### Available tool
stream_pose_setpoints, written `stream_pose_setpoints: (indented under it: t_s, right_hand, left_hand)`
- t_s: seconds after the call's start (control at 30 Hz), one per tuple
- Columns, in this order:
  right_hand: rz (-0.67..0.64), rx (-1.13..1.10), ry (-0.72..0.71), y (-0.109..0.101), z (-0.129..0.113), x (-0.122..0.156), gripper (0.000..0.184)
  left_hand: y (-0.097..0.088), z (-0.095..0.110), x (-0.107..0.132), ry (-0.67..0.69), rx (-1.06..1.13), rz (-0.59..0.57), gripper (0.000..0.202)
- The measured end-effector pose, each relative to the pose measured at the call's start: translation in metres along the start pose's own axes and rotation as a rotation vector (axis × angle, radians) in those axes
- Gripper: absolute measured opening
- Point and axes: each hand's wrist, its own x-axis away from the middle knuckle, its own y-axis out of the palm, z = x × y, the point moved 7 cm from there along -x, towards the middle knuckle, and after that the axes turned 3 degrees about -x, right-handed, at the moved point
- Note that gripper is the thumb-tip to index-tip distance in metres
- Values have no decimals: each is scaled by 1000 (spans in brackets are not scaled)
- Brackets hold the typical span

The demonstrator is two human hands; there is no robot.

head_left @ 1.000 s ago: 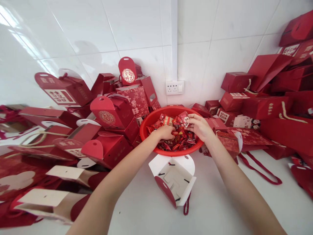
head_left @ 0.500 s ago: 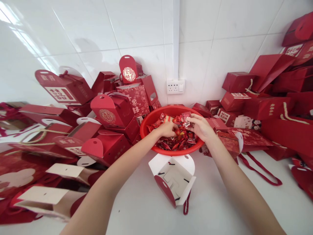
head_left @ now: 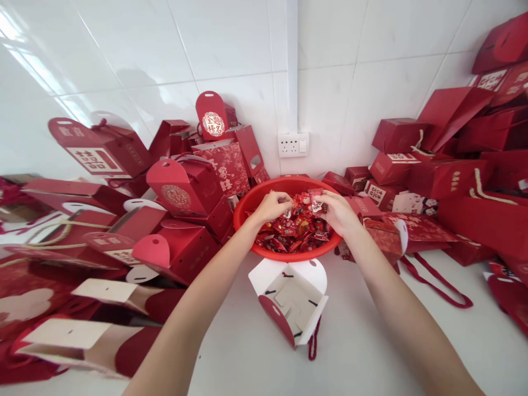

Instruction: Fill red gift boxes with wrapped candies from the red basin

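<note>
Reaching over a red basin (head_left: 264, 190), head view: both bare hands are above the heap of wrapped candies (head_left: 297, 234) that fills it. The left hand (head_left: 272, 204) is curled, fingertips pinched narrow on a small candy (head_left: 288, 212) just above the heap. The right hand (head_left: 339, 212) is pinched too, thumb and forefinger closed on a white-marked candy (head_left: 317, 204), lifted a little off the heap. The two hands are near each other and not touching, over the back half of the basin.

The basin sits at the back edge of the white surface (head_left: 371, 341), close to the tiled wall where a wall socket (head_left: 292, 144) is mounted. Just in front of the basin, toward the near edge, stands an open gift box (head_left: 291, 300), red outside, white inside, flaps spread, nothing visible in it; a red cord (head_left: 313, 344) hangs at its side.

Along the left edge lies a jumbled pile of red gift boxes (head_left: 181, 190), some flat, some folded up. Along the right edge more red boxes (head_left: 445, 176) are stacked against the wall.
</note>
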Motion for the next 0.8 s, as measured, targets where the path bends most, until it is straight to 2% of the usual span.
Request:
stream_pose_setpoints:
  t_s: [0.1, 0.2, 0.27, 0.37, 0.47, 0.53, 0.63, 0.67, 0.73, 0.8]
  right_hand:
    - [-1, 9, -2, -1, 0, 0, 22]
    - [-7, 19, 1, -1, 1, 0, 21]
    - [-9, 24, 1, 0, 1, 1, 20]
    - [-7, 25, -4, 2, 0, 2, 19]
    - [-4, 25, -7, 3, -1, 3, 19]
    - [-5, 29, -6, 3, -1, 4, 20]
    - [-9, 34, -2, 3, -1, 4, 20]
    - [-9, 35, 0, 3, -1, 3, 21]
    - [-9, 37, 2, 3, 0, 3, 21]
    - [-10, 41, 2, 3, 0, 3, 21]
  left_hand:
    - [3, -5, 2, -31, -110, -39, 21]
    - [8, -11, 5, -53, -222, -122, 11]
    - [11, -12, 6, -56, -283, -169, 14]
    - [18, -6, 8, -25, -337, -259, 24]
    - [29, 3, 13, 21, -372, -374, 24]
    - [34, 6, 16, 27, -411, -427, 35]
    - [40, 7, 19, 2, -478, -471, 76]
    - [42, 7, 20, -11, -497, -485, 84]
    - [46, 7, 21, -35, -531, -516, 84]
    - [49, 8, 21, -55, -561, -544, 70]
